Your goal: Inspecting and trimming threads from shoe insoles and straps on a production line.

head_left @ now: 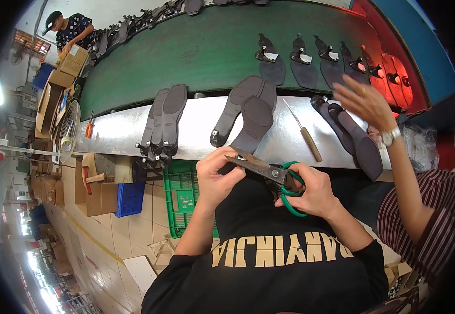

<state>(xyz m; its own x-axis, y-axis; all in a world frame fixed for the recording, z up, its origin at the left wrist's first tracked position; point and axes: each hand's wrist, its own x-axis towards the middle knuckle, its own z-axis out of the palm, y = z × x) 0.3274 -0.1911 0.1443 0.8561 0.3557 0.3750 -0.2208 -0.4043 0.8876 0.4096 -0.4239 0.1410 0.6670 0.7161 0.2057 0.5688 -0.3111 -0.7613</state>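
Note:
Close in front of my body, my left hand [218, 177] is closed around the narrow heel end of a dark shoe sole [257, 116]. The wide toe part of that sole points away over the metal ledge. My right hand [314, 191] grips scissors [261, 166] by their green handles. Their blades are slightly apart and point left, right by my left fingertips. What lies between the blades is too small to make out. Two more soles [230, 107] lie beneath and beside the held one. An awl [308, 140] with a wooden handle lies to the right.
The metal ledge [197, 133] carries soles [165, 112] at left and more [350, 128] at right. Beyond runs a green conveyor [196, 63] with several sandals. A co-worker's raised hand [366, 102] is at right. A fan [69, 131] and a green crate [178, 201] are at left.

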